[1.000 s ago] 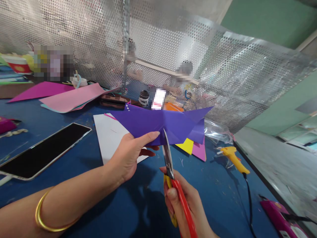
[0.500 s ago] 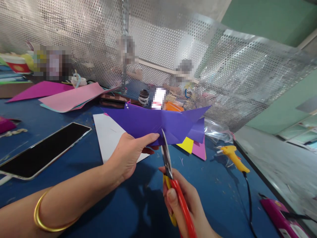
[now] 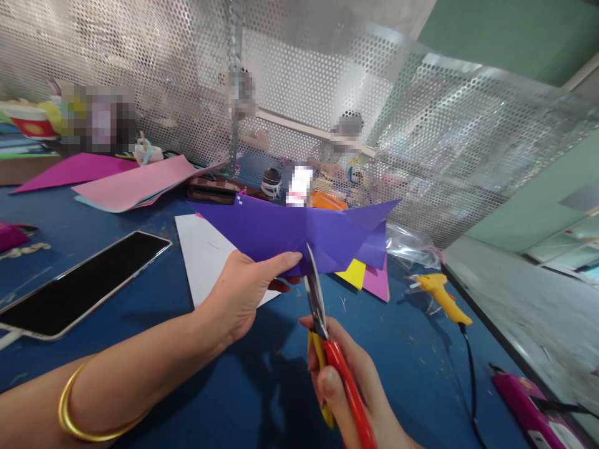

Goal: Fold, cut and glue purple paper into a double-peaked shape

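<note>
My left hand (image 3: 243,293) pinches the lower edge of a folded purple paper (image 3: 299,232) and holds it up above the blue table (image 3: 140,293). My right hand (image 3: 349,386) grips red and yellow handled scissors (image 3: 327,349). Their metal blades point up and meet the paper's lower edge just right of my left thumb. A gold bangle sits on my left forearm.
A black phone (image 3: 84,284) lies at the left. White paper (image 3: 206,255), yellow and pink sheets (image 3: 365,277) lie under the purple one. A yellow glue gun (image 3: 440,296) with a black cord lies at the right. Pink sheets (image 3: 135,184) lie at the back. Perforated metal screen (image 3: 304,93) behind.
Almost nothing differs. The scissors and my right hand have shifted very slightly; the purple paper stays held in the same place.
</note>
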{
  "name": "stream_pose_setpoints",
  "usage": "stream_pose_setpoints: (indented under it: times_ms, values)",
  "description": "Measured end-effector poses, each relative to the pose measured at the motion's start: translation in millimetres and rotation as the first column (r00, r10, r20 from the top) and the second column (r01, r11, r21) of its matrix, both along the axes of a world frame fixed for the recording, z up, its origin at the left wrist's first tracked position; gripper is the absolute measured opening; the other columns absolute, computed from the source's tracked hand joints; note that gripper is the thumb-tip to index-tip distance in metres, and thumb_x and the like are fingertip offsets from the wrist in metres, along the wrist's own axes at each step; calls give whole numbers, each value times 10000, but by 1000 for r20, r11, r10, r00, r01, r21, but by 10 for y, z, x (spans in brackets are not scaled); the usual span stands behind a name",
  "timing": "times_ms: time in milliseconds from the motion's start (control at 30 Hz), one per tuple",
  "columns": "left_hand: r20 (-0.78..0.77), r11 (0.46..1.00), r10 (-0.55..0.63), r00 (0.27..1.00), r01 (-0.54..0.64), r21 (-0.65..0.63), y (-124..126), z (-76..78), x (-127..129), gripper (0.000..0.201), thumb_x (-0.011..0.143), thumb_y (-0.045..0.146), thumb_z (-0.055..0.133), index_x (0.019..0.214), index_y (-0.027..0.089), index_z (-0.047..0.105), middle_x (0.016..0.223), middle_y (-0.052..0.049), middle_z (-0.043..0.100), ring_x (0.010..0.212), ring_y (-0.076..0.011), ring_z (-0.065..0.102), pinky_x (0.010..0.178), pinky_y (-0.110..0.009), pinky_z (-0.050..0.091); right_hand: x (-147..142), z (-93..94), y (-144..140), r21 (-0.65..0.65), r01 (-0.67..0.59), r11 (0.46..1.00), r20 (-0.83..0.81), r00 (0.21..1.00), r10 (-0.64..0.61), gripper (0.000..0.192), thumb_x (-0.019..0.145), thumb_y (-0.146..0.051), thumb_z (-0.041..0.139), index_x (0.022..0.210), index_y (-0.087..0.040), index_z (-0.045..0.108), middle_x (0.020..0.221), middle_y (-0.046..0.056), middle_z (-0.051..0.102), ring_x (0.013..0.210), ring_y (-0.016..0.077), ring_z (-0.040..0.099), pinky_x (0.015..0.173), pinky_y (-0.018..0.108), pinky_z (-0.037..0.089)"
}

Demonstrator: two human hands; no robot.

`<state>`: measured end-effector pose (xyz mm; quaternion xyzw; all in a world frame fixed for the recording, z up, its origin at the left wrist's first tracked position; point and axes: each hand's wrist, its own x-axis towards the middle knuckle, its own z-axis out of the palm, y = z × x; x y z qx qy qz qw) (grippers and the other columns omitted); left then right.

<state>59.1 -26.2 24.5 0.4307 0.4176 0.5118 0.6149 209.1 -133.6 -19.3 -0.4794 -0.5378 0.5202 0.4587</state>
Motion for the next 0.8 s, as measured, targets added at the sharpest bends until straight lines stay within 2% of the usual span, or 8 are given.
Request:
stream_pose_setpoints:
  times_ms: [233,467,800]
  values:
    - [8,1000,-12,1000,12,-10,-24,-16,33,271,643,357,815,829,171,751,763,-35,742,645,-164,648,578,-266,497,-11,-38,2,34,31,999,11,999,-31,600,864,-722,582,1213,-234,568,742,-46,450,536,74,362,470,247,260]
    - [-9,1000,-10,1000,9,-26,-50,-32,35,234,656,366,801,784,177,754,732,-33,741,651,-166,648,595,-272,486,10,-102,11,72,35,997,137,990,-45,587,914,-736,484,1192,-225,560,690,-52,428,516,83,352,454,240,272]
    - [11,1000,-14,1000,14,-22,-47,-25,57,220,653,362,807,766,179,758,720,-28,734,621,-152,628,593,-268,486,17,-195,4,59,74,996,174,981,-83,600,932,-739,434,1216,-228,570,692,-43,423,513,91,335,435,236,283]
